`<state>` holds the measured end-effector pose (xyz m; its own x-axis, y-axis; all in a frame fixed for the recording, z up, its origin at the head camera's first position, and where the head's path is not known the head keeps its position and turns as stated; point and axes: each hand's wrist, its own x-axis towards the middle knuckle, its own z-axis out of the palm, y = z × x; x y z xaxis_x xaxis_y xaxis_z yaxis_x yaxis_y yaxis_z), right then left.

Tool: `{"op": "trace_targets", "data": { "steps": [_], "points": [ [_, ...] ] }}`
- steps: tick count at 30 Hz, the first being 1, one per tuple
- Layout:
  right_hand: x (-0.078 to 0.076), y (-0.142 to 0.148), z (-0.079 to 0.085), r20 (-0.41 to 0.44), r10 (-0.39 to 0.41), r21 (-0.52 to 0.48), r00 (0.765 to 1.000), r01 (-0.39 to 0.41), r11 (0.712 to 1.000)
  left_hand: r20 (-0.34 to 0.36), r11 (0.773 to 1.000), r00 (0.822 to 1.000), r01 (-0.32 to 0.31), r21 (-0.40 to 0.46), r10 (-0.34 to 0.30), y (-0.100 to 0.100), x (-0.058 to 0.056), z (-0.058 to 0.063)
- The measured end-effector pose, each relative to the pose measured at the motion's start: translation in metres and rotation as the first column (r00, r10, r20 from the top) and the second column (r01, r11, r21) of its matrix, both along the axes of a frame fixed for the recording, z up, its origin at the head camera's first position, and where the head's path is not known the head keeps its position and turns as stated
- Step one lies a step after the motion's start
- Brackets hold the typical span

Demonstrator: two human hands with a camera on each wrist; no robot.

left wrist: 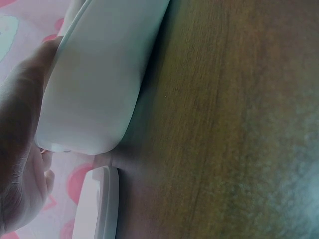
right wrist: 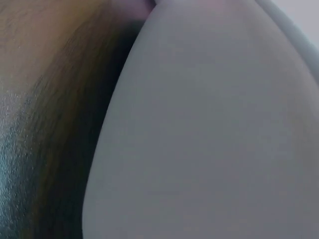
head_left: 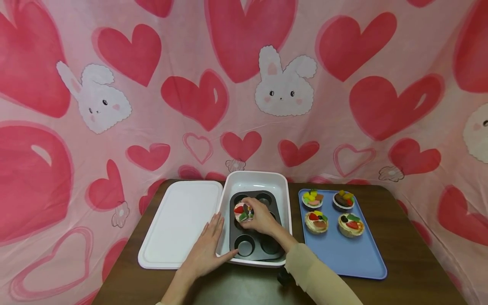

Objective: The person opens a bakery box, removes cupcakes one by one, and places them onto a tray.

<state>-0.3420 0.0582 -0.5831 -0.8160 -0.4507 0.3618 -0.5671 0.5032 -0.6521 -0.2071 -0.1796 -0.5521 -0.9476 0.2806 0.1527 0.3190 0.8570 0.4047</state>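
My right hand (head_left: 261,216) grips a small fruit tart (head_left: 244,212) with strawberry and other fruit on top, over the left middle part of a dark muffin pan (head_left: 257,255). The pan lies inside a deep white bin (head_left: 257,181); its visible front cups hold nothing. With straight fingers along the bin's left rim and the thumb stretched across the front edge, my left hand (head_left: 206,245) rests at the near left corner. In the left wrist view that hand (left wrist: 22,134) lies against the bin's side (left wrist: 94,79). The right wrist view shows mostly the bin's outer wall (right wrist: 199,124).
A blue tray (head_left: 331,256) on the right bears several fruit-topped tarts, among them a near right one (head_left: 350,225). Left of the bin lies a flat white lid (head_left: 179,224). A heart-print cloth (head_left: 244,123) hangs behind the brown wooden table (head_left: 415,262).
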Motion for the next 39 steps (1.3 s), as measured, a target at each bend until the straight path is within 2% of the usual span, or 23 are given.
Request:
{"op": "trace_targets", "data": {
  "steps": [1, 3, 9, 13, 17, 22, 24, 31, 35, 39],
  "points": [
    [-0.003, 0.001, -0.004, 0.005, -0.004, 0.004, 1.0, 0.004, 1.0, -0.004, 1.0, 1.0, 0.001, 0.004, -0.001, 0.0, 0.0, 0.0],
    [0.0, 0.003, 0.002, 0.049, -0.002, -0.016, 0.999, 0.002, 1.0, -0.01, 1.0, 1.0, 0.003, 0.004, -0.003, 0.0, 0.001, 0.0],
    [0.025, 0.009, 0.053, 0.125, 0.019, -0.094, 0.992, -0.007, 0.996, 0.006, 1.0, 1.0, -0.002, 0.011, 0.002, 0.001, 0.002, 0.0],
    [0.033, 0.015, 0.064, 0.206, -0.008, -0.095, 0.979, 0.028, 0.995, 0.032, 1.0, 0.999, -0.003, 0.013, 0.003, 0.001, 0.005, -0.001],
    [0.037, 0.026, 0.069, 0.266, 0.036, -0.145, 0.963, 0.003, 0.989, 0.036, 1.0, 0.999, -0.002, 0.016, 0.002, 0.001, 0.005, -0.001],
    [0.04, 0.041, 0.069, 0.302, 0.084, -0.205, 0.95, -0.021, 0.978, 0.037, 1.0, 0.999, -0.009, 0.014, 0.008, 0.002, 0.005, -0.001],
    [0.041, 0.047, 0.067, 0.32, 0.089, -0.231, 0.943, -0.014, 0.973, 0.041, 1.0, 0.999, -0.012, 0.014, 0.012, 0.002, 0.004, 0.0],
    [0.043, 0.067, 0.062, 0.446, 0.12, -0.388, 0.887, 0.071, 0.919, 0.043, 1.0, 0.999, -0.018, 0.019, 0.017, 0.003, 0.004, 0.0],
    [0.044, 0.081, 0.064, 0.46, 0.107, -0.426, 0.882, 0.113, 0.898, 0.029, 1.0, 1.0, -0.01, 0.014, 0.009, 0.003, 0.003, 0.0],
    [0.048, 0.094, 0.069, 0.438, 0.123, -0.452, 0.89, 0.1, 0.886, 0.01, 1.0, 1.0, -0.006, 0.005, 0.006, 0.001, 0.002, 0.001]
  ]
}}
